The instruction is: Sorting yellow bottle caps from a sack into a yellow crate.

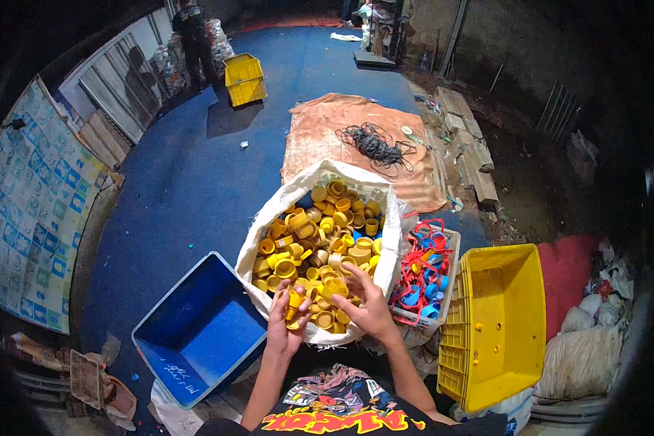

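Note:
A white woven sack (250,231) stands open before me, its rim folded outward, filled with yellow plastic caps (305,226) of several sizes. A few blue pieces show among them. Over the sack's near edge, my left hand (286,327) holds small yellow caps (294,302), one of them cone-shaped. My right hand (376,313) is above the heap, thumb and fingers around a wider yellow cap (335,288). Left of the sack is a blue plastic crate (212,310) with handwriting on its wall. To the right, a yellow plastic crate (515,305) has a few small yellow pieces inside.
A clear crate (453,250) of red and blue plastic parts (428,272) touches the sack's right side. Beyond lies an orange sheet (321,131) with tangled black cord (376,146). Farther off are another yellow crate (245,82) and a standing person (192,38). Wooden blocks (471,152) line the right.

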Demonstrator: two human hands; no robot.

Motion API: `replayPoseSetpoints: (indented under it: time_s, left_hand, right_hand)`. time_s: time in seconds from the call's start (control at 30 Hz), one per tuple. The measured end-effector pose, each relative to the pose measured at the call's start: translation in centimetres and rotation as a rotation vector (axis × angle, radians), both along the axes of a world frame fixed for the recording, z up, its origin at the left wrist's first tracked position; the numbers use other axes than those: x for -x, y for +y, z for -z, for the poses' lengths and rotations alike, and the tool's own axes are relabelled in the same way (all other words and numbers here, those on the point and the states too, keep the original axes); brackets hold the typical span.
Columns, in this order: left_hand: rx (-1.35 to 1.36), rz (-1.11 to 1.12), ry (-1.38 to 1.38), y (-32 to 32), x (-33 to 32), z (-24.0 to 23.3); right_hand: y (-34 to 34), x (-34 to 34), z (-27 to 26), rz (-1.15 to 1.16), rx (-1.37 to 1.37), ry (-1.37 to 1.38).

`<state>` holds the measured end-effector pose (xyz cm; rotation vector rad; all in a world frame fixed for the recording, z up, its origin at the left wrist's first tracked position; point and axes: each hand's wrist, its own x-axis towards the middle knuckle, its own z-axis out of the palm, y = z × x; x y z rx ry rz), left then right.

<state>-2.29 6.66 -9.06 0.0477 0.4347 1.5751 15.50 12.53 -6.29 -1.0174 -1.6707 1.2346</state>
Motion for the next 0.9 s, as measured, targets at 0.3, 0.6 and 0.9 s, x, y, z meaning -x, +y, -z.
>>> replayPoseSetpoints:
  time_s: [0.3,0.6,0.9]
  left_hand:
    - [0.107,-0.036,0.048,0.3,-1.0,0.6]
    - [0.122,-0.062,0.059,0.8,-1.3,-0.1]
    - [0.036,-0.046,0.181,-0.2,-1.4,1.4]
  right_hand:
    - [-0.3,0.4,1.5,0.046,0.486,0.520]
    - [-0.9,1.9,-1.2,-0.100,-0.242,-0.132]
    - [0.3,3.1,-2.3,-0.096,-0.452,-0.347]
